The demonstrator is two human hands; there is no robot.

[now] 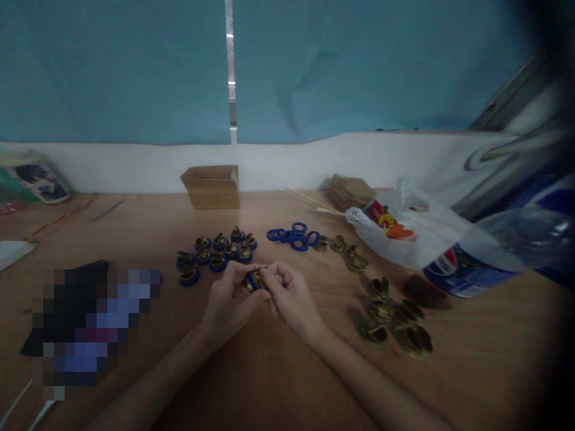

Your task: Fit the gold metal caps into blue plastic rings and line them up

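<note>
Near the middle of the table, my left hand (pixel 230 299) and my right hand (pixel 287 290) are both closed on one small gold-coloured metal piece with a blue ring (pixel 254 281) around it. Fingers cover much of it. Just beyond my left hand stand several gold pieces seated in blue rings (pixel 218 261), with flaps tilted up. Past my right hand lies a loose pile of bare blue rings (pixel 287 235). Gold pieces without rings (pixel 381 311) are scattered to the right of my right forearm.
A small open cardboard box (pixel 213 188) and a brown packet (pixel 350 191) stand by the wall. At right are a plastic bag (pixel 417 227) and a blue-labelled bottle (pixel 476 269) lying tilted. A dark flat device (pixel 74 305), partly pixelated, lies left with white cables.
</note>
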